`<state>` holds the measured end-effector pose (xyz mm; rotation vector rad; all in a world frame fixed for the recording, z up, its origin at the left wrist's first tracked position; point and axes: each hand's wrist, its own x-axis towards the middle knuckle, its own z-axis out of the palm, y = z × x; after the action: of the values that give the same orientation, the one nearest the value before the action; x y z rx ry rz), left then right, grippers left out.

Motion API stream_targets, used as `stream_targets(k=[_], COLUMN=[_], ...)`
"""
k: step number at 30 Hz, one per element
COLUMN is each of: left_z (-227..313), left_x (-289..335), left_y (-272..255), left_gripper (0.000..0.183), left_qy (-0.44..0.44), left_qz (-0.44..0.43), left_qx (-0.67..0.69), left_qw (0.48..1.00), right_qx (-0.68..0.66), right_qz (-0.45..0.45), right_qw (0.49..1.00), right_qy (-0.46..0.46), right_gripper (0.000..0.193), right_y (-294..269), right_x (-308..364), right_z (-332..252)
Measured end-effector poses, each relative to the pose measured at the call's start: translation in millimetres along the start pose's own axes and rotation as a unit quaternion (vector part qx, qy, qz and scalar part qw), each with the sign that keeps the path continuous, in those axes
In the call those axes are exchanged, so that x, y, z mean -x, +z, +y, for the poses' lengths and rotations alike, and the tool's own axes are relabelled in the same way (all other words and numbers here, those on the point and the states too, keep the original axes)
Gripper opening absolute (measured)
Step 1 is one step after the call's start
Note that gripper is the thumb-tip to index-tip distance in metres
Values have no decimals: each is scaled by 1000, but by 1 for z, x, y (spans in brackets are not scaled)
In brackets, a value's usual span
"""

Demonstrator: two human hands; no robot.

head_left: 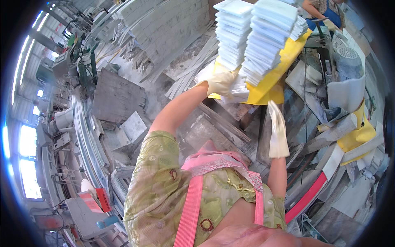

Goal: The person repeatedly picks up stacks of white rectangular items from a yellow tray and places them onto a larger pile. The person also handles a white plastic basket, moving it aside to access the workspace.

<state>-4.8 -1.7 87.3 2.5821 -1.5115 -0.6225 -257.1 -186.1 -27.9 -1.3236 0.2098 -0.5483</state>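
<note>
My left hand (pixel 220 83), in a cream glove, is at the left end of a low stack of white slabs (pixel 238 92). Its fingers bend around that end and are partly hidden. Behind it rise two tall, slightly leaning stacks of thin white slabs, a left stack (pixel 233 35) and a right stack (pixel 269 37). They stand on a yellow sheet (pixel 263 96). My right hand (pixel 276 127), in a matching glove, is apart from the stacks, near the sheet's front edge. Its fingers stretch out close together, with nothing seen in them.
Loose boards and offcuts (pixel 222 131) lie below the yellow sheet. A grey motor (pixel 349 61) stands at the right. Farther back on the right is a co-worker's gloved hand (pixel 329 24). Large pale slabs (pixel 168 29) lean at the back left, near a dusty board (pixel 117 96).
</note>
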Motion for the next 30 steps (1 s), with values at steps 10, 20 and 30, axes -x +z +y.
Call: stream_targets(k=[10,20,30], left_z=[-45,-15,-15], left_x=[9,12,10], left_y=[53,116,121], left_gripper=[124,118,99], left_qy=[96,-13,-27], left_qz=[299,313,291], left_qx=[170,628,697], left_qw=[934,712,655], right_qx=[38,31,158], right_qz=[-74,-38,-85], right_qw=[985,991,982], right_qy=[154,128,59], right_gripper=[82,74,59], right_y=[83,103,107], right_x=[-124,-104,-98], right_z=[38,38,28])
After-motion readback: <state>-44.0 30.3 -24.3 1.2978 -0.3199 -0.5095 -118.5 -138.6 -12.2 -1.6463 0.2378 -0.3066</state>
